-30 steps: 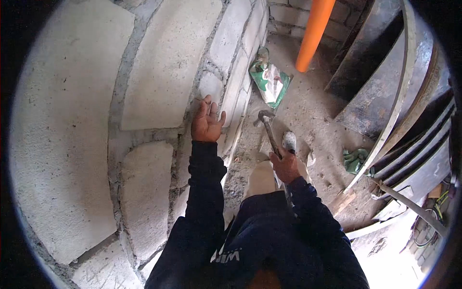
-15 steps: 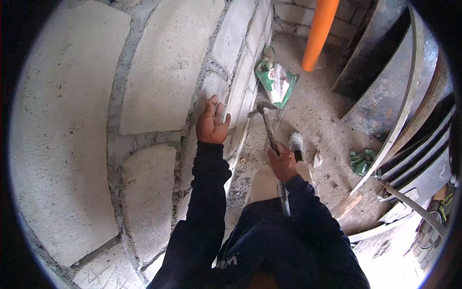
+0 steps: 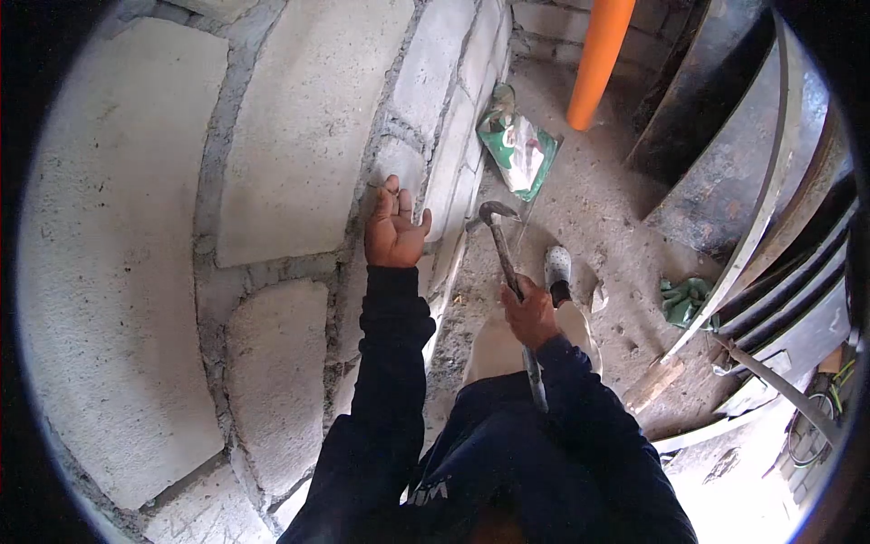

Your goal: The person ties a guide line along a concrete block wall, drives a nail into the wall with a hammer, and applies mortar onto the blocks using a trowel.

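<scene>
My right hand is wrapped round the handle of a hammer. Its metal head points away from me, over the floor beside the wall, and the handle's lower end comes back toward my body. At the block wall, my left hand is raised with thumb and fingertips drawn together close to a mortar joint. Whatever those fingertips hold is too small to make out. The hammer head is apart from the wall and from my left hand.
A green and white bag lies on the floor along the wall. An orange pipe stands at the back. Curved sheets and boards lean on the right, with a green cloth beside them. My shoe shows below.
The view has shifted slightly against the wall. My right hand and the hammer have moved a little, with the hammer head slightly lower and further left. My left hand keeps its place at the wall.
</scene>
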A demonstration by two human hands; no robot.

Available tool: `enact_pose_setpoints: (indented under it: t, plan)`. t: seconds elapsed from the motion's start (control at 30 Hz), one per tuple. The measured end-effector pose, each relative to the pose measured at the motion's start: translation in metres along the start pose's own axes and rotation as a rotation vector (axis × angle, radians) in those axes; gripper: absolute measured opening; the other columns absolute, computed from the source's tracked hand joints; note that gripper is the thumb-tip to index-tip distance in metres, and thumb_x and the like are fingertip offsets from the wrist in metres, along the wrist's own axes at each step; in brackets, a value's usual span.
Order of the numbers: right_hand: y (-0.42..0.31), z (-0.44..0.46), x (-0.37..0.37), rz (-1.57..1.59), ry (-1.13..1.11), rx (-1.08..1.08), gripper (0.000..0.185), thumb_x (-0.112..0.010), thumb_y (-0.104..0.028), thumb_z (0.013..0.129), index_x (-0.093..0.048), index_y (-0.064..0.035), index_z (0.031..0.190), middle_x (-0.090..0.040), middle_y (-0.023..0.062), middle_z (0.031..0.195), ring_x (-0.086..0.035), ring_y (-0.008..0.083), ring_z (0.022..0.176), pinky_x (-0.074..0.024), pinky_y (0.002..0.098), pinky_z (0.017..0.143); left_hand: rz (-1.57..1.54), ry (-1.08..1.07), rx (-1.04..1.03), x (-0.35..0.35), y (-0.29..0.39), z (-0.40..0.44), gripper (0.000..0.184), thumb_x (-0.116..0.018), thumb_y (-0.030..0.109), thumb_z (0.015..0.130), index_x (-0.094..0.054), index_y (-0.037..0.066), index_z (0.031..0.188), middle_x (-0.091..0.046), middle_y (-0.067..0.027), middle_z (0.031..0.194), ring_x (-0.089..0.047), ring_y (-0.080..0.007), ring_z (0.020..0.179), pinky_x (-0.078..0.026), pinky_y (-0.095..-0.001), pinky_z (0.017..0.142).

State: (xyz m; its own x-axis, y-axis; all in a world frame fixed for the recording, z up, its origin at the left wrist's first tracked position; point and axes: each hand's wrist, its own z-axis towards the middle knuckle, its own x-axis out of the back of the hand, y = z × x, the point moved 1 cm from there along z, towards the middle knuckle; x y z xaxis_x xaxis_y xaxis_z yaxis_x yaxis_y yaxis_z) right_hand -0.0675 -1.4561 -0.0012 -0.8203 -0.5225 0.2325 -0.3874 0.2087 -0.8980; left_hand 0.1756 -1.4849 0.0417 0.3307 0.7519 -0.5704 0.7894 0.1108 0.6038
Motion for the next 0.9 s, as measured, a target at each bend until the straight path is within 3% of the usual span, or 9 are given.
enact_pose_setpoints:
  t: [0.1,0.2,0.27,0.47,0.63,0.73,0.77,0.87,0.9]
  plan:
    - [-0.007,0.003,0.002,0.041,-0.013,-0.042,0.023,-0.053,-0.024,0.082,-0.052,-0.0005,0.083,-0.052,0.0211,0.063,-0.054,0.0359,0.059,-0.0419,0.0393,0.054,-0.003,0.046,-0.029,-0.012,0.000,-0.005,0.024,-0.059,0.030,0.083,-0.055,0.021,0.104,-0.050,0.0153,0.110,-0.039,-0.0039,0.102,-0.023,-0.0472,0.094]
    - [-0.006,0.005,-0.008,0.206,0.011,-0.034,0.025,-0.052,-0.026,0.083,-0.052,-0.0006,0.081,-0.055,0.0194,0.066,-0.056,0.0349,0.062,-0.0423,0.0391,0.055,0.009,0.026,-0.079,-0.013,-0.003,-0.003,0.043,-0.057,0.036,0.083,-0.046,0.019,0.121,-0.033,0.0110,0.135,-0.018,-0.0084,0.128,-0.014,-0.0457,0.098]
    - [-0.002,0.012,-0.021,0.218,0.086,0.121,0.028,-0.052,-0.028,0.084,-0.052,0.0000,0.082,-0.056,0.0185,0.068,-0.057,0.0340,0.063,-0.0427,0.0390,0.056,0.011,0.017,-0.083,-0.009,-0.003,0.000,0.043,-0.057,0.035,0.083,-0.045,0.018,0.121,-0.032,0.0109,0.136,-0.019,-0.0085,0.128,-0.014,-0.0453,0.098]
    - [-0.040,0.038,-0.045,0.266,0.021,-0.083,0.036,-0.054,-0.035,0.084,-0.053,0.0010,0.079,-0.055,0.0178,0.060,-0.057,0.0308,0.056,-0.0429,0.0390,0.052,0.009,0.045,-0.090,-0.010,-0.003,-0.003,0.044,-0.057,0.034,0.083,-0.045,0.017,0.122,-0.033,0.0105,0.134,-0.024,-0.0090,0.124,-0.018,-0.0445,0.097]
    - [-0.054,0.040,-0.069,0.289,0.156,0.053,0.032,-0.057,-0.032,0.082,-0.055,-0.0005,0.078,-0.056,0.0160,0.058,-0.059,0.0308,0.054,-0.0439,0.0370,0.049,0.014,0.025,-0.053,-0.007,0.001,-0.003,0.027,-0.057,0.031,0.084,-0.053,0.021,0.109,-0.049,0.0155,0.116,-0.041,-0.0036,0.102,-0.029,-0.0476,0.089]
    - [-0.045,0.042,-0.091,0.263,0.187,0.026,0.032,-0.057,-0.032,0.083,-0.053,-0.0008,0.077,-0.056,0.0156,0.057,-0.058,0.0328,0.054,-0.0438,0.0377,0.049,0.008,0.052,-0.043,-0.009,0.002,-0.001,0.030,-0.057,0.032,0.084,-0.052,0.021,0.111,-0.049,0.0143,0.119,-0.039,-0.0049,0.107,-0.029,-0.0478,0.089]
    - [-0.043,0.048,-0.099,0.056,0.297,0.356,0.030,-0.056,-0.030,0.083,-0.052,-0.0009,0.078,-0.055,0.0154,0.056,-0.057,0.0320,0.052,-0.0424,0.0390,0.047,0.015,0.034,-0.054,-0.007,0.001,0.000,0.031,-0.057,0.032,0.084,-0.052,0.021,0.112,-0.048,0.0142,0.120,-0.038,-0.0052,0.108,-0.028,-0.0478,0.089]
    - [-0.051,0.047,-0.088,0.154,0.150,0.008,0.025,-0.055,-0.027,0.085,-0.053,-0.0023,0.082,-0.056,0.0137,0.058,-0.056,0.0301,0.051,-0.0410,0.0397,0.044,0.034,-0.006,-0.077,-0.003,0.000,0.005,0.033,-0.057,0.032,0.083,-0.051,0.021,0.113,-0.046,0.0137,0.123,-0.036,-0.0058,0.112,-0.027,-0.0476,0.089]
    - [-0.046,0.045,-0.090,0.112,0.228,0.128,0.025,-0.054,-0.027,0.085,-0.053,-0.0024,0.082,-0.056,0.0137,0.058,-0.056,0.0302,0.052,-0.0409,0.0395,0.045,0.035,-0.003,-0.076,-0.002,0.000,0.004,0.033,-0.058,0.032,0.083,-0.051,0.021,0.113,-0.046,0.0136,0.123,-0.035,-0.0058,0.112,-0.027,-0.0474,0.089]
